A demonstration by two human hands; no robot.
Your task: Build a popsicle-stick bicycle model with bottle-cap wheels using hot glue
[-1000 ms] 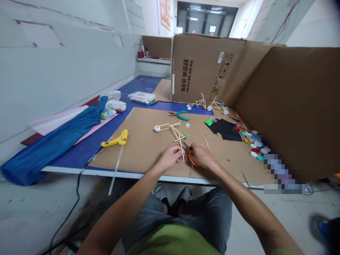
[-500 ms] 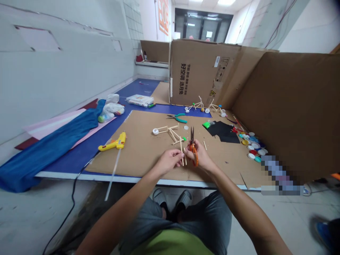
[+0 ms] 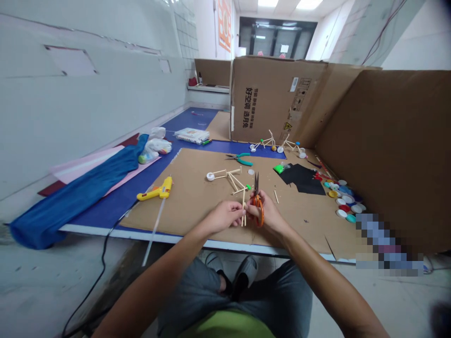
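Note:
My left hand [image 3: 225, 216] pinches two thin wooden sticks [image 3: 244, 199], a longer and a shorter one, side by side and upright in the view. Orange-handled scissors [image 3: 259, 210] rest in my right hand [image 3: 270, 212], blades pointing away from me and nearly closed. The thumb of that hand touches the sticks. Just beyond lies a wooden-stick bicycle frame [image 3: 233, 179] with one white cap wheel [image 3: 210, 176] and a green piece [image 3: 248, 187]. A short cut stick [image 3: 276, 196] lies to the right, and a translucent disc [image 3: 251, 172] behind.
On the cardboard sheet [image 3: 190, 202] are a yellow glue gun [image 3: 158, 189], teal-handled pliers [image 3: 243, 158], black sheets [image 3: 306, 178] and several bottle caps [image 3: 341, 213]. Two stick models [image 3: 271, 142] stand before a cardboard box [image 3: 275, 103]. Blue cloth [image 3: 84, 192] lies left.
The shorter stick has come against the longer one, closing the gap between them. My view has shifted slightly, so the scene sits a little further right and lower.

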